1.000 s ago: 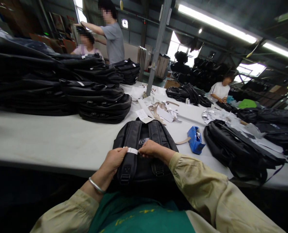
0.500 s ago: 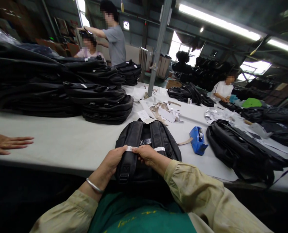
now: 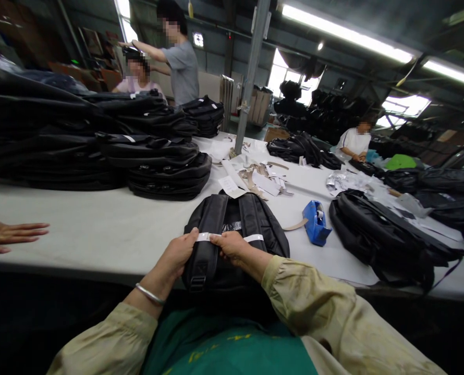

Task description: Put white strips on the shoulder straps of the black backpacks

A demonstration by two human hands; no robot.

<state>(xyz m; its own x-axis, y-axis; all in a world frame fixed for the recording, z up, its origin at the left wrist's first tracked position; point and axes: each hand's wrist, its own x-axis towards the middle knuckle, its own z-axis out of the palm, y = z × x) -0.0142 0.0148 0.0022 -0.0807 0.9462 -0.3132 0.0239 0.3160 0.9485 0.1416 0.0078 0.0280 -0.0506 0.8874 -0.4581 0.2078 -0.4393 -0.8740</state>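
Observation:
A black backpack [image 3: 273,229] lies at the table's front edge before me, its two padded shoulder straps facing up. A white strip [image 3: 203,237] goes across the left shoulder strap [image 3: 206,263], and another white strip [image 3: 254,238] crosses the right one. My left hand [image 3: 180,252] is closed on the outer edge of the left strap, at the end of its strip. From the inner side, my right hand [image 3: 231,245] grips the same strap, thumb on the strip. The fingers beneath are hidden. At the backpack's top lies a white printed tag [image 3: 232,186].
A blue tape dispenser [image 3: 316,224] stands right of the backpack. Further right lies another black backpack [image 3: 376,239]. Stacked backpacks [image 3: 165,166] fill the left back. Paper scraps [image 3: 265,179] lie around a metal post [image 3: 251,78]. Another person's hand [image 3: 13,233] rests at far left.
The whole view has shifted slightly. Both my hands keep their hold on the left shoulder strap, with the left thumb now raised a little more upright at the strip's end.

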